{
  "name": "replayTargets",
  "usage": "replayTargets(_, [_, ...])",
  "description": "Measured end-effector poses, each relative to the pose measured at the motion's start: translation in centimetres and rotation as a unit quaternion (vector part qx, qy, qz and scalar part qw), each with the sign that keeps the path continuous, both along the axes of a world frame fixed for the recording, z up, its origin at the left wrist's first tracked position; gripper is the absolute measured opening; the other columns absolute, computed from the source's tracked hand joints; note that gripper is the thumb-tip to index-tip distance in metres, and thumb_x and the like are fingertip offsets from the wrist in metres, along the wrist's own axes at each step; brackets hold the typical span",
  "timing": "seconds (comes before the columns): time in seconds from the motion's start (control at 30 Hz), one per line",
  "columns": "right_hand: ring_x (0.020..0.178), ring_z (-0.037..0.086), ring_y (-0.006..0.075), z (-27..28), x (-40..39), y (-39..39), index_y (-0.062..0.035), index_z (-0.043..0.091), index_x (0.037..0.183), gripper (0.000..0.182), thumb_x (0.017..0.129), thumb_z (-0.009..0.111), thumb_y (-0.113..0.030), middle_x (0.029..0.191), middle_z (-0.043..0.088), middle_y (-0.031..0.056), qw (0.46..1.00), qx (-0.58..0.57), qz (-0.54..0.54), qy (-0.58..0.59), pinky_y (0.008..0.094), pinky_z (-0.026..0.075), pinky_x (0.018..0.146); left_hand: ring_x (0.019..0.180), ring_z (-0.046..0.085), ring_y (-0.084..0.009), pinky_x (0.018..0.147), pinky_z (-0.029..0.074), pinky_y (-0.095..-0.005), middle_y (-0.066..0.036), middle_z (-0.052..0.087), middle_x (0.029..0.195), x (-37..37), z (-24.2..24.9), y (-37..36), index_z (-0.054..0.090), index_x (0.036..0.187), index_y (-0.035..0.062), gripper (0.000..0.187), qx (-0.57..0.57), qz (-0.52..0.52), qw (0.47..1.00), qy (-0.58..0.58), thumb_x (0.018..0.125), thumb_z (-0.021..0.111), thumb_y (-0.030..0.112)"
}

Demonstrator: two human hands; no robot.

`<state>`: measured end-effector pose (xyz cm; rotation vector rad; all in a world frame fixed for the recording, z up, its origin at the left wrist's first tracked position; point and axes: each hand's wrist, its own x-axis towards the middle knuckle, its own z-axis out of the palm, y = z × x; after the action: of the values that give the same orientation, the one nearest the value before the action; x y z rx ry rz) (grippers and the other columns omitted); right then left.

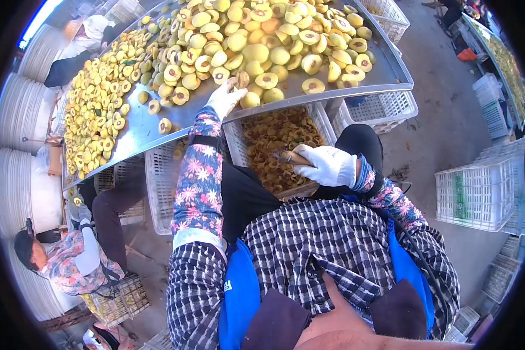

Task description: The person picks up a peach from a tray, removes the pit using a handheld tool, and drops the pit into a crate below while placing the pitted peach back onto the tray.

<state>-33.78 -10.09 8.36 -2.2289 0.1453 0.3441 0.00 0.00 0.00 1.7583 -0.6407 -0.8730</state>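
Note:
A metal table (140, 125) bears a big heap of halved yellow fruit (256, 41), many with brown pits showing. My left hand (224, 99), in a white glove, reaches over the table's near edge and has its fingers at a fruit half (242, 79) at the heap's front. My right hand (326, 165), also gloved in white, is wrapped round the wooden handle of a small tool (297, 157). It hangs over a white crate (236, 143) filled with brown and orange scraps (274, 131), between my knees.
More white crates stand under the table (160, 192), at its right (379, 111) and farther right on the floor (475, 195). A co-worker (81, 256) sits on a crate at the left. Another person (93, 32) is at the upper left.

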Motion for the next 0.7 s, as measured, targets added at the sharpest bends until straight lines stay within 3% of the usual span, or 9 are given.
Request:
replayTargets(0.07, [0.089, 0.063, 0.0415, -0.5, -0.4, -0.1, -0.0031, 0.048, 0.119, 0.041, 0.093, 0.055, -0.033, 0.090, 0.064, 0.0255, 1.000, 0.005, -0.009, 0.006, 0.0461, 0.048, 0.078, 0.112, 0.059, -0.0260, 0.096, 0.046, -0.0334, -0.016, 0.056, 0.131, 0.0, 0.6, -1.1, 0.039, 0.142, 0.0055, 0.074, 0.203, -0.037, 0.959, -0.197, 0.083, 0.065, 0.041])
replayTargets(0.17, [0.089, 0.062, 0.0416, -0.5, -1.0, 0.6, -0.0019, 0.048, 0.118, 0.041, 0.093, 0.054, -0.033, 0.090, 0.064, 0.0255, 1.000, 0.004, -0.008, 0.002, 0.0457, 0.048, 0.078, 0.111, 0.059, -0.0273, 0.095, 0.046, -0.0350, -0.017, 0.058, 0.127, 0.8, 1.0, -0.7, 0.042, 0.139, 0.0043, 0.071, 0.299, -0.050, 0.934, -0.189, 0.083, 0.064, 0.042])
replayTargets(0.3, [0.088, 0.063, 0.0416, -1.3, -0.9, -0.1, -0.0021, 0.048, 0.118, 0.040, 0.093, 0.055, -0.033, 0.089, 0.065, 0.0250, 0.998, 0.035, -0.031, -0.031, 0.0457, 0.048, 0.077, 0.107, 0.061, -0.0287, 0.096, 0.046, -0.0356, -0.016, 0.064, 0.118, 1.6, 3.4, -0.9, 0.062, 0.122, 0.0069, 0.053, 0.312, -0.096, 0.904, -0.276, 0.078, 0.068, 0.037])
replayTargets(0.33, [0.084, 0.064, 0.0389, -1.7, -0.9, -0.1, -0.0023, 0.049, 0.117, 0.039, 0.092, 0.057, -0.032, 0.086, 0.064, 0.0229, 0.998, 0.024, -0.040, -0.047, 0.0433, 0.048, 0.074, 0.103, 0.064, -0.0242, 0.090, 0.050, -0.0348, -0.015, 0.067, 0.110, 2.2, 1.6, -0.2, 0.066, 0.115, 0.0080, 0.044, 0.233, 0.007, 0.935, -0.266, 0.077, 0.069, 0.031])
replayTargets(0.4, [0.081, 0.064, 0.0369, -1.4, -0.4, -0.5, -0.0020, 0.049, 0.115, 0.039, 0.092, 0.057, -0.032, 0.084, 0.064, 0.0220, 0.996, 0.047, -0.065, -0.033, 0.0413, 0.049, 0.073, 0.102, 0.064, -0.0248, 0.085, 0.053, -0.0372, -0.013, 0.066, 0.112, 2.1, 1.0, 0.3, 0.059, 0.123, 0.0035, 0.044, 0.015, 0.085, 0.993, -0.086, 0.081, 0.063, 0.017])
replayTargets(0.5, [0.073, 0.062, 0.0197, -3.3, 0.4, -0.3, -0.0018, 0.049, 0.116, 0.037, 0.092, 0.058, -0.028, 0.083, 0.061, 0.0105, 0.961, 0.200, -0.158, -0.102, 0.0321, 0.049, 0.066, 0.106, 0.062, -0.0308, 0.090, 0.053, -0.0426, -0.015, 0.063, 0.115, -4.2, 6.0, 2.2, 0.053, 0.127, 0.0000, 0.046, -0.307, 0.074, 0.916, 0.248, 0.081, 0.053, 0.000])
replayTargets(0.6, [0.077, 0.059, 0.0136, -1.3, 2.1, 0.3, -0.0017, 0.047, 0.122, 0.040, 0.092, 0.060, -0.024, 0.090, 0.060, 0.0054, 0.886, 0.377, -0.267, -0.037, 0.0266, 0.048, 0.068, 0.112, 0.059, -0.0307, 0.098, 0.049, -0.0451, -0.017, 0.062, 0.117, -10.1, 7.2, 2.9, 0.059, 0.119, 0.0012, 0.045, -0.395, -0.008, 0.783, 0.481, 0.075, 0.053, -0.003])
replayTargets(0.67, [0.081, 0.059, 0.0115, -2.2, 3.5, 0.8, -0.0019, 0.044, 0.128, 0.046, 0.091, 0.062, -0.021, 0.095, 0.059, 0.0052, 0.843, 0.383, -0.292, -0.241, 0.0221, 0.046, 0.071, 0.114, 0.058, -0.0312, 0.102, 0.046, -0.0468, -0.018, 0.060, 0.122, -13.6, 6.6, 2.2, 0.063, 0.112, 0.0019, 0.040, -0.411, -0.017, 0.744, 0.526, 0.073, 0.055, 0.000])
replayTargets(0.7, [0.084, 0.061, 0.0165, -1.8, 3.7, 0.9, -0.0021, 0.042, 0.131, 0.051, 0.089, 0.065, -0.017, 0.100, 0.061, 0.0094, 0.865, 0.346, -0.262, -0.252, 0.0267, 0.048, 0.075, 0.114, 0.058, -0.0306, 0.100, 0.047, -0.0455, -0.018, 0.060, 0.123, -14.8, 5.6, 1.8, 0.061, 0.117, 0.0031, 0.038, -0.424, -0.037, 0.723, 0.544, 0.079, 0.054, 0.001])
